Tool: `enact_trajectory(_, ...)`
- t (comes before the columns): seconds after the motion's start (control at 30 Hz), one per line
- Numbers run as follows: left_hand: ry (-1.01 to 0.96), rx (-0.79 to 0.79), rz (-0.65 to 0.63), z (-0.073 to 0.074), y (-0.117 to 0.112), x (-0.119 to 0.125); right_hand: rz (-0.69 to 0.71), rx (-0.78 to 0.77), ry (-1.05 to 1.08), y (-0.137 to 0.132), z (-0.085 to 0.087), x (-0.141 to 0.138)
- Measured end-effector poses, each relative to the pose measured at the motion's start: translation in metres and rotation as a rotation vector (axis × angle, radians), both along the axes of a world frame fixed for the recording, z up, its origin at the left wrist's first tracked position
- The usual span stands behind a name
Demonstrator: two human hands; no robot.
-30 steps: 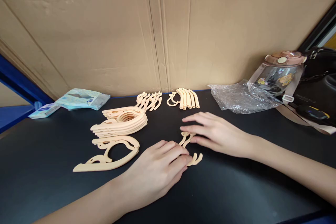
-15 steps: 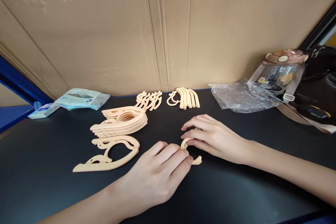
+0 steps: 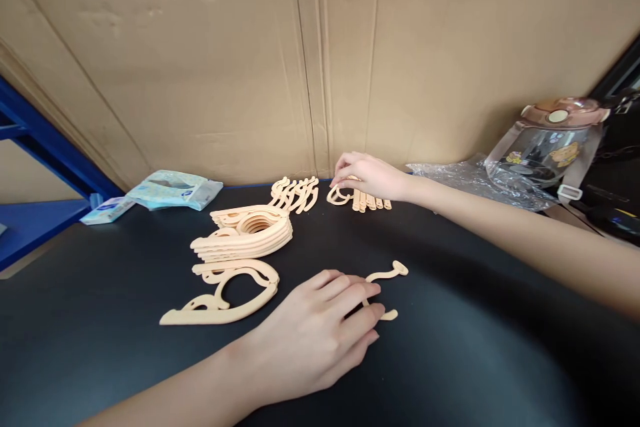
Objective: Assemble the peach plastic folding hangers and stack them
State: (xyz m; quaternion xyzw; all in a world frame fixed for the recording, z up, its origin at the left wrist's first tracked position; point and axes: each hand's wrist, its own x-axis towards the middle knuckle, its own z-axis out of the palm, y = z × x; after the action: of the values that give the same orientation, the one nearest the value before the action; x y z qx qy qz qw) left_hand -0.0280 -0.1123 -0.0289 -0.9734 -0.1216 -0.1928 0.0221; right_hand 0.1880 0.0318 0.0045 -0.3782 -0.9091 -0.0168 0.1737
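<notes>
My left hand (image 3: 320,327) rests low over the black table with its fingers bent over a cream plastic hanger hook (image 3: 384,275). The hook's two curved ends stick out past the fingertips, and its middle is hidden. At the back, my right hand (image 3: 373,177) reaches over a row of curved hanger arms (image 3: 371,203). Its bent fingertips touch a rounded cream hanger piece (image 3: 339,199) at the row's left end; the hand covers part of the row. Left of my left hand lies a folded hanger (image 3: 220,315), with a stack of folded hangers (image 3: 245,245) behind it.
Several loose hanger hooks (image 3: 295,195) lie at the back. A blue tissue pack (image 3: 175,190) is at the back left. Crumpled clear plastic (image 3: 460,180), a strapped water bottle (image 3: 545,140) and a black bag (image 3: 623,153) stand right. A cardboard wall (image 3: 225,67) borders the table.
My right hand has left the piece by my left hand and moved back to the row of hanger arms. More of the hook under my left hand now shows. The view has shifted slightly.
</notes>
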Motion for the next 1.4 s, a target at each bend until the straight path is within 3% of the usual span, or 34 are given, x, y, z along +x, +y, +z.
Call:
enact_trajectory(0.2, 0.022, -0.054, 0.016, -0.004, 0.003, -0.003, 0.001, 0.02, -0.086, 0.038, -0.006, -0.023)
enact_trajectory(0.4, 0.032, -0.063, -0.006, -0.005, 0.003, -0.005, 0.002, 0.051, -0.141, 0.043, 0.006, -0.028)
enact_trajectory(0.57, 0.042, -0.061, -0.007, -0.003, 0.002, -0.005, -0.005, 0.069, -0.231, 0.044, -0.008, -0.03)
enact_trajectory(0.7, 0.052, -0.056, -0.01, -0.004, 0.002, -0.005, -0.038, 0.187, -0.254, 0.041, -0.014, -0.036)
enact_trajectory(1.03, 0.059, -0.062, -0.027, -0.004, 0.002, -0.006, 0.19, 0.383, -0.409, 0.03, -0.016, -0.073)
enact_trajectory(1.4, 0.054, -0.054, -0.024, -0.004, 0.001, -0.006, 0.315, 0.569, -0.587, 0.026, -0.022, -0.081)
